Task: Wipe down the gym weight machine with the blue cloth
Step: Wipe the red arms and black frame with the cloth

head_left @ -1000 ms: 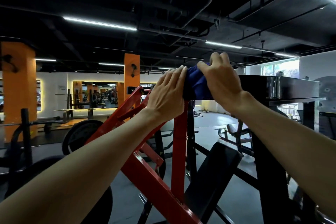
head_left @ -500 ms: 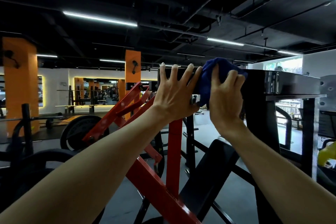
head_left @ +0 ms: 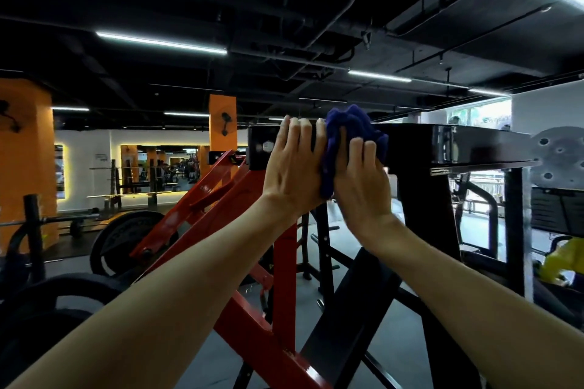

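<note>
Head view, looking up at the black crossbeam [head_left: 442, 142] of the weight machine. Blue cloth [head_left: 350, 129] bunched against the beam's near face, spilling over its top edge, just left of the beam's post [head_left: 423, 199]. Right hand [head_left: 363, 180] pressing it there, fingers [head_left: 357, 148] curled into the wad, so clamped on cloth. Left hand [head_left: 294, 174] right beside it on the beam, toward the beam's left end, fingers straight and together, flat on the metal, holding nothing. Beam's long axis running left-right, with most of the unwiped length stretching away rightward from the cloth, so probably a sideways slide along it next, right hand doing the work. Versus half a second back: left fingers closed up from a wide spread, cloth more scrunched and riding higher over the beam's top. Red frame [head_left: 196, 208] below the beam's left end, untouched.
</note>
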